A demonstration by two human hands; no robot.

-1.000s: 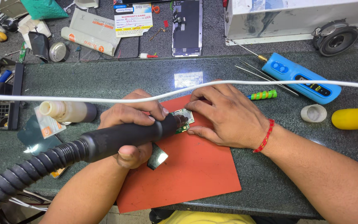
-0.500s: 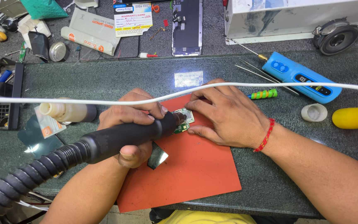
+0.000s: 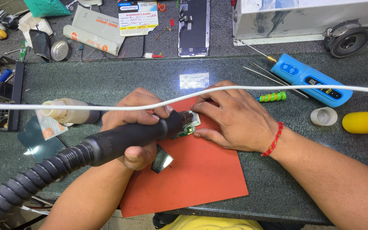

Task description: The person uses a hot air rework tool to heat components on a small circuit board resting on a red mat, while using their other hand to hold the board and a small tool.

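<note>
Head view: the left hand (image 3: 135, 121) is wrapped tight round a black hot-air wand (image 3: 128, 138), whose ribbed hose (image 3: 22, 185) trails off to the lower left. The nozzle end points at a small green circuit board (image 3: 187, 127) lying near the top edge of an orange mat (image 3: 201, 174) on the dark desk (image 3: 107, 81). The right hand (image 3: 235, 117) lies flat beside the board, its fingertips (image 3: 199, 106) bent down onto it, pinning it in place; whether they also pinch a tool I cannot tell. A small shiny metal piece (image 3: 162, 158) sits on the mat just below the left hand.

Against the 2 earlier pictures almost nothing has shifted: the wand, the board and both hands sit in the same spots, so the nozzle is being kept steady on 1 area of the board.

A white cable (image 3: 277, 88) runs across the whole desk above the hands. To the right lie a blue tool (image 3: 311, 81), a green-striped driver (image 3: 273, 97), a white tape roll (image 3: 323, 116) and a yellow object (image 3: 365, 121). A pale bottle (image 3: 62, 111) lies on its side left of the hands.
</note>
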